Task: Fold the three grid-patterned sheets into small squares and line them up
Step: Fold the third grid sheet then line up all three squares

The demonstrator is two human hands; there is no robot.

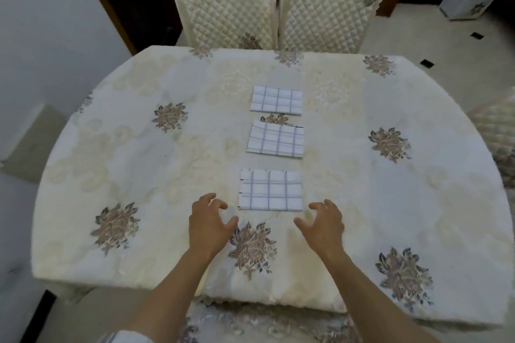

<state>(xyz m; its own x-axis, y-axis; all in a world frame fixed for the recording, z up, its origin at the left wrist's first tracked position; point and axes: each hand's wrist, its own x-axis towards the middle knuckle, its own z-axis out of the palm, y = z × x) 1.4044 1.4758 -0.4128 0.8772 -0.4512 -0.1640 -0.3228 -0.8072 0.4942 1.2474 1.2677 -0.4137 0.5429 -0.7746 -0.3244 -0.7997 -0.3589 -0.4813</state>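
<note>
Nearest folded sheet lies just beyond left hand and right hand, both loosely spread, empty.

Both bare forearms reached forward side by side. The left hand and the right hand hovered palms down, fingers loosely curled and spread, thumbs pointing inward, holding nothing.

No lettering, label, brand or number is legible in this view. The near sheet, middle sheet and far sheet carry only grid lines and small black edge ticks; the tablecloth bears only flower motifs.
</note>
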